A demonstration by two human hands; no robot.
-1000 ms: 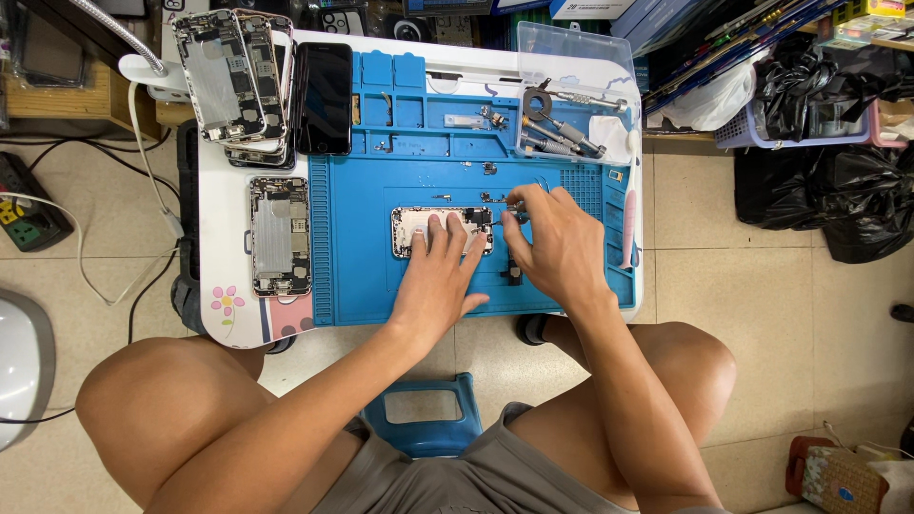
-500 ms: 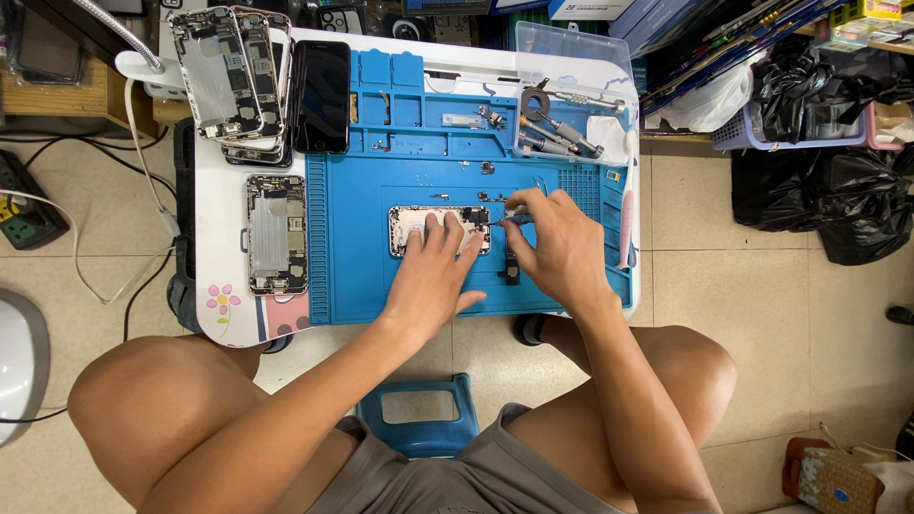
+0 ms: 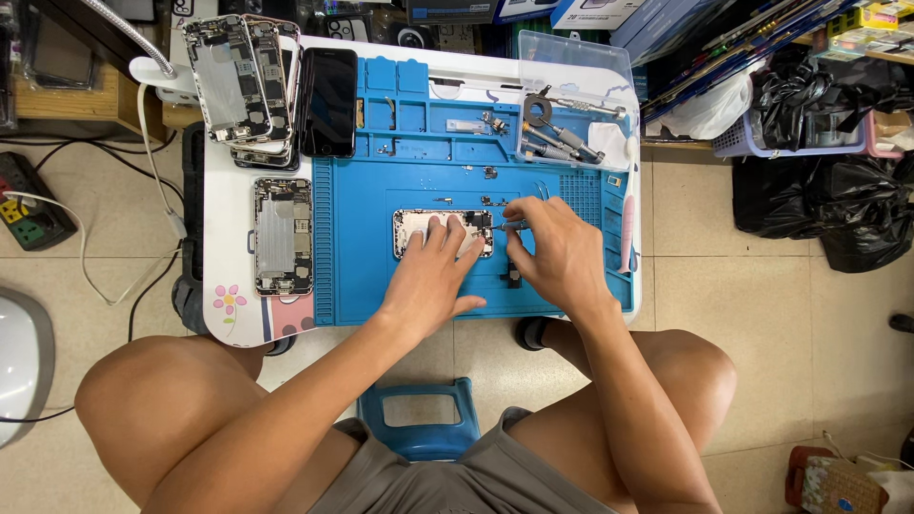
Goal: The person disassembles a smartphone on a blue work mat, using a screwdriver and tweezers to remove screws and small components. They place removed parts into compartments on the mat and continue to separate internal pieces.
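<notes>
A single head-worn camera looks almost straight down from above a seated person, facing the floor. The low white table (image 3: 221, 205) with its blue mat (image 3: 371, 266) fills the far half of the view; bare knees and a blue stool (image 3: 419, 419) lie near, tiled floor at both sides.

Left hand (image 3: 433, 276) flat (right hand (image 3: 562, 252) pinching).
</notes>
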